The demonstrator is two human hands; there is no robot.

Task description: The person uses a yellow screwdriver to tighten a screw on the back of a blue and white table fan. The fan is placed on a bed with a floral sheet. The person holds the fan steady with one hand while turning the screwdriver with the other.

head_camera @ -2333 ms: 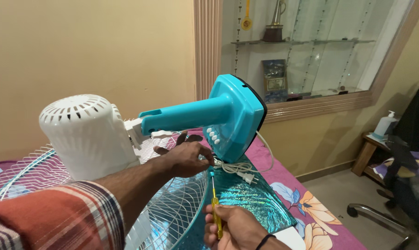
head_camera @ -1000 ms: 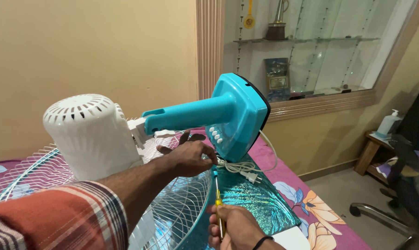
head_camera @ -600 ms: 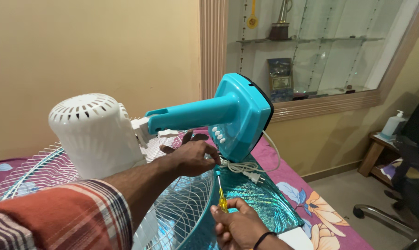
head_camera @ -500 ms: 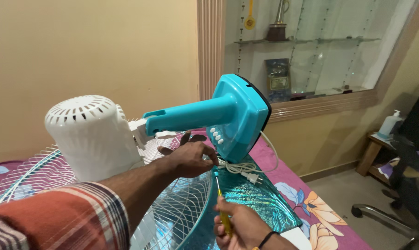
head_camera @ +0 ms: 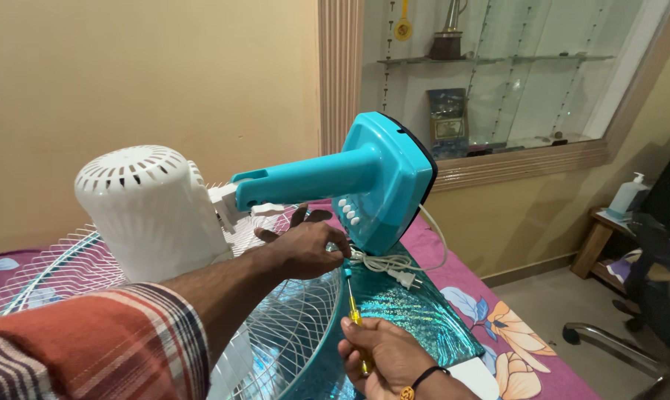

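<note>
Fan base (head_camera: 383, 181) is steadied from below on the bed by the left hand (head_camera: 305, 248), fingers curled against it; the screwdriver (head_camera: 352, 315) is gripped in the right hand (head_camera: 390, 363), best kept square to the screw

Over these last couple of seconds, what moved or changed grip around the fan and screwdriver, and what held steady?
Little changed. The right hand keeps its grip on the yellow screwdriver, which only wobbled slightly, its tip staying up under the teal fan base. The left hand stays by the base's underside. The white motor housing, wire grille and white power cord lie as before; the view merely shifted.
</note>
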